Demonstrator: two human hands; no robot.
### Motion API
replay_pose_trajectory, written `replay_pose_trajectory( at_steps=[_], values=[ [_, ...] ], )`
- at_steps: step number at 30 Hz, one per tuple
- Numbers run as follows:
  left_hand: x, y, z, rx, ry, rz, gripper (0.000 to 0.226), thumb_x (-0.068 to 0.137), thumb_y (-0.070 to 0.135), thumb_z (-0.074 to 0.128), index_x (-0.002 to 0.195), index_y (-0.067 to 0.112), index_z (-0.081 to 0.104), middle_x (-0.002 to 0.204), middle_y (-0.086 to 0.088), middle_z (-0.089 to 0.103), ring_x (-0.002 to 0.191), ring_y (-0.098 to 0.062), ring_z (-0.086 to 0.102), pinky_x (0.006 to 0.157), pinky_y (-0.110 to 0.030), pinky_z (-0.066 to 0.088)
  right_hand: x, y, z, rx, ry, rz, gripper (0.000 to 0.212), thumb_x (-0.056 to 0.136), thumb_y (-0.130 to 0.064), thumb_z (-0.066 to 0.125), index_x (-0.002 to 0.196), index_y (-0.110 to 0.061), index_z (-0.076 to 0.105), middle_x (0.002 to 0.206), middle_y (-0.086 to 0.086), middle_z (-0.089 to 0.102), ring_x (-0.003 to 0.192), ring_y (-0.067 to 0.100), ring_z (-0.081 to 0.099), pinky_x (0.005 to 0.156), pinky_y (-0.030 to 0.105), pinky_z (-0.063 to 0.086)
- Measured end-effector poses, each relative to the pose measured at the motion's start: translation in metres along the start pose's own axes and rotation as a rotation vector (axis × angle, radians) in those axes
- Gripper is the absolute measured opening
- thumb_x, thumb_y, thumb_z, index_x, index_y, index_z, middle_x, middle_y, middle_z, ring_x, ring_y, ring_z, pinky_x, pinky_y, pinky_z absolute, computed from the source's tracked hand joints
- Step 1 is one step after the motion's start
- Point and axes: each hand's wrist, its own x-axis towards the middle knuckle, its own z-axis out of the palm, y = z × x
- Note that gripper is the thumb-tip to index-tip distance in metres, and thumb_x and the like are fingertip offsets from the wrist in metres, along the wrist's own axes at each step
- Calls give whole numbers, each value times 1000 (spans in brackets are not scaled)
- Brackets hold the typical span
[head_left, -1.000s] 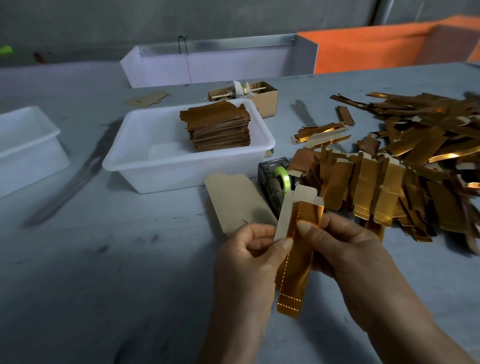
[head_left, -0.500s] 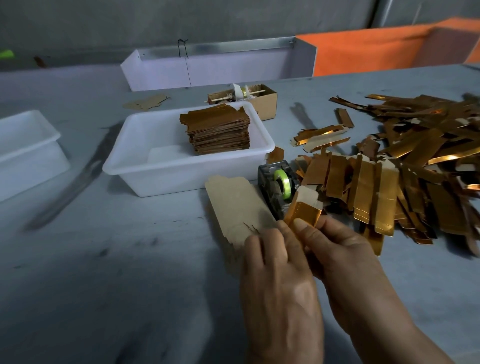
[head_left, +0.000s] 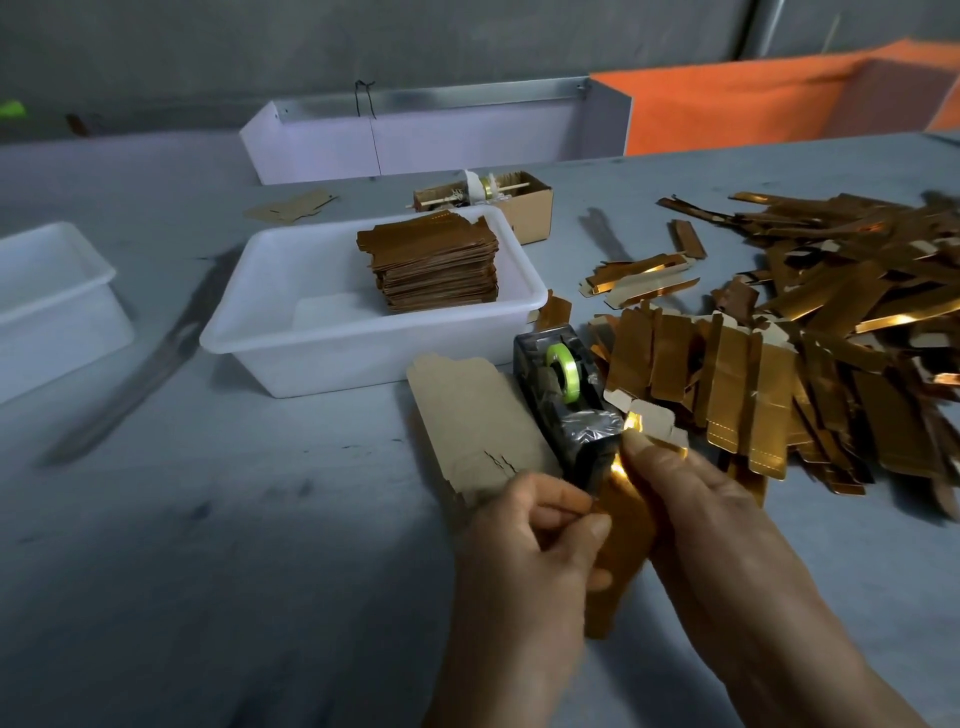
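Left hand (head_left: 530, 545) is curled, thumb and fingertips pinching the left edge of the long flat gold-foil cardboard box blank (head_left: 621, 540). Right hand (head_left: 717, 519) grips the right side, thumb pressed on top near the far end, fingers hidden underneath. The blank sits between both hands, its far end right at the black tape dispenser with green roll (head_left: 563, 395), contact unclear; the loose pile of gold blanks (head_left: 805, 322) lies beyond the right hand.
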Motion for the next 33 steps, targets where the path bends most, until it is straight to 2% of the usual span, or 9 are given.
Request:
replay_pose_trajectory(
  at_steps=[2,4,7,9,12,18,25,29,33],
  values=[
    [-3,4,-2,-170,-151,-145,15,85,10,70,75,21,70,70,3,72,62,-7,69,54,-16,51,1,-2,-2,-54,12,27,45,70,-49,57,85,-8,65,80,18,64,82,29,64,71,33,45],
    [-1,5,-3,-203,-195,-164,15,85,15,70,72,22,73,67,5,71,60,-5,68,55,-15,51,2,-5,-1,-98,-15,26,44,73,-49,56,87,-8,66,81,17,65,81,27,64,69,31,44],
    [5,6,-9,-227,-118,-109,18,85,19,67,69,24,73,59,5,65,51,-2,57,51,-15,46,5,-14,-1,-203,-40,-82,44,74,-55,51,82,-15,68,79,-3,70,80,7,66,71,26,42],
    [12,6,-18,-252,1,-71,20,87,18,65,67,21,71,58,3,62,51,-4,54,47,-14,44,13,-22,-7,-335,66,-214,40,73,-57,47,82,-23,67,77,-15,68,74,0,63,63,21,38],
    [22,4,-34,-286,147,-49,13,87,19,63,75,17,68,63,2,63,57,-9,55,48,-16,45,33,-30,-19,-504,152,-270,18,81,-44,55,84,-29,66,75,-8,62,61,7,52,53,19,34],
    [27,-4,-32,-326,163,-56,20,84,15,67,67,22,74,58,1,62,51,-8,50,46,-19,40,57,-19,-16,-686,-25,-175,13,84,-41,60,75,-31,62,80,-9,62,76,5,54,56,20,36],
    [32,-5,-29,-356,146,-45,26,85,11,67,63,22,74,51,2,57,36,-2,39,33,-14,29,61,-17,-12,-655,-29,-140,16,84,-31,64,70,-23,65,79,1,65,77,14,58,56,23,39],
    [32,-7,-24,-355,124,-57,28,85,12,67,62,25,74,51,0,59,37,-6,42,35,-15,32,59,-16,-9,-636,-13,-131,15,85,-28,64,71,-23,64,80,0,64,78,13,57,55,22,38],
    [32,-7,-16,-356,120,-74,23,85,12,68,64,21,73,63,-6,65,44,-10,52,39,-17,40,57,-16,-7,-628,2,-115,13,86,-29,63,73,-23,64,82,-2,64,79,10,56,56,21,38]
  ],
)
